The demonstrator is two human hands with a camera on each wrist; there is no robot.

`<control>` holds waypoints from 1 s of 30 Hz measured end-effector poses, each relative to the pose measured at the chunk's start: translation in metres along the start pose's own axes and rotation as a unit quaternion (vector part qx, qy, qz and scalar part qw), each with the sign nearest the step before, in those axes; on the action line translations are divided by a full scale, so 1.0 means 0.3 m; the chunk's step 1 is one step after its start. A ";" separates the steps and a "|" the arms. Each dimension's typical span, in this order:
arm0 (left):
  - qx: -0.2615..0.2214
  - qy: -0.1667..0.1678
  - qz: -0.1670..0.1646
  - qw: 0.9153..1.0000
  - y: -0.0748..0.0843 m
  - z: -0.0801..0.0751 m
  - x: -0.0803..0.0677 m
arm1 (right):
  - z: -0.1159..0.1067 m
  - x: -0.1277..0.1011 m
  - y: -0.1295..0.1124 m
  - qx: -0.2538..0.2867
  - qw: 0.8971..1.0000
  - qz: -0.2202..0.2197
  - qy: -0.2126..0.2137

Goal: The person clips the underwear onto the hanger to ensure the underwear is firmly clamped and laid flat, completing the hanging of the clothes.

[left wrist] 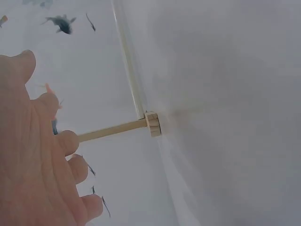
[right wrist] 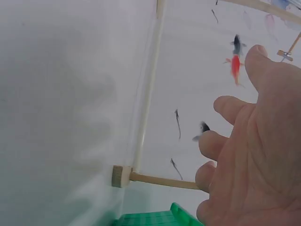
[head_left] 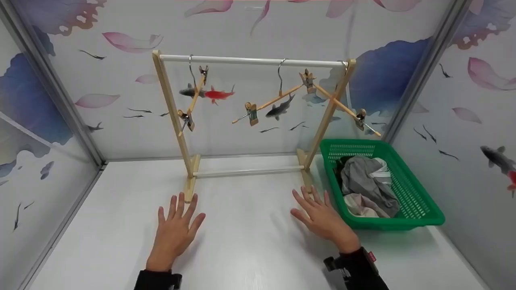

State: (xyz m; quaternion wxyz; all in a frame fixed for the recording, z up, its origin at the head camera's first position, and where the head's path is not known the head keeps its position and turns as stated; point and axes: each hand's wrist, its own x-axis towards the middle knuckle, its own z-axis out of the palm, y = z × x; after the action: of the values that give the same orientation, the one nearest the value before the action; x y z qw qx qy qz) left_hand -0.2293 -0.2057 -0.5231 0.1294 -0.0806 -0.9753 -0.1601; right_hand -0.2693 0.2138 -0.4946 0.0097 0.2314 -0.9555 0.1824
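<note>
Both hands [head_left: 174, 231] [head_left: 322, 219] flat, fingers splayed; rack [head_left: 189, 161] at 12 looks light, tippy, grip 2 uprights

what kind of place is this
Probably a staged laundry-hanging booth, not a home: a small wooden drying rack with clip hangers, a green basket of clothes, and fish-patterned wall panels.

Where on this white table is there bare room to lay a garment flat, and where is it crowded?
Bare white tabletop lies between the left hand and right hand, and left of the wooden drying rack towards the wall. It is crowded on the right, where the green plastic basket of crumpled clothes sits against the rack's foot.
</note>
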 end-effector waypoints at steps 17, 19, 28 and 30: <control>-0.058 0.072 0.265 0.960 0.351 -0.004 0.103 | -0.362 -0.021 0.058 0.041 0.999 -0.024 -0.016; -0.076 0.091 0.322 0.939 0.418 -0.011 0.138 | -0.411 0.007 0.103 0.033 0.999 -0.009 -0.027; -0.184 0.073 0.405 0.893 0.698 -0.025 0.275 | -0.550 0.108 0.265 0.030 0.996 0.055 -0.060; -0.190 0.053 0.401 0.895 0.741 -0.020 0.296 | -0.561 0.116 0.296 0.028 0.993 0.085 -0.074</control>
State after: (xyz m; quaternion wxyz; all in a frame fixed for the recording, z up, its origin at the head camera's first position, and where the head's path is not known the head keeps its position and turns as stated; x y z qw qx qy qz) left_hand -0.2685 0.0106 -0.4281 0.2166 -0.4789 -0.8031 -0.2808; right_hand -0.3510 0.3313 -0.3644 -0.0830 0.1628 -0.9644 0.1913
